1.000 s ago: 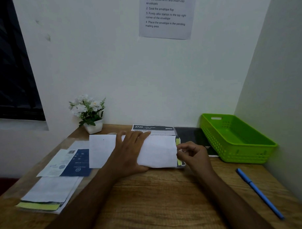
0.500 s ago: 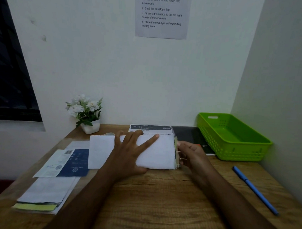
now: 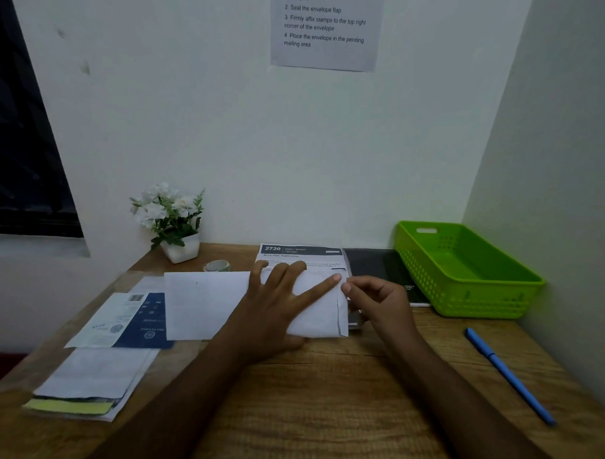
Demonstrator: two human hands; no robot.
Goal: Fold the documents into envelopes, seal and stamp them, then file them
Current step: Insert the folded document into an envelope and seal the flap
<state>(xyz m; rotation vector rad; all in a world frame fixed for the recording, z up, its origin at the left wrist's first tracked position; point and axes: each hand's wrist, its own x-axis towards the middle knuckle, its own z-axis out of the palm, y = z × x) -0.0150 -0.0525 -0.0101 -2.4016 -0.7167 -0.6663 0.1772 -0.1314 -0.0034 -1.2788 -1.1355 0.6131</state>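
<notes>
Left hand (image 3: 277,307) flat, fingers spread, pins the white envelope (image 3: 320,319) on the desk (image 3: 322,401) toward its back edge. Right hand (image 3: 377,300) pinches the end flap (image 3: 342,313) — pulled askew, it may crease or seal crooked.

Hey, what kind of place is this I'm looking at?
Likely a small mail-preparation desk in a room corner: a wooden desk holding a white envelope and documents, a wall sheet listing steps for sealing and stamping envelopes, and a green basket at the side.
</notes>
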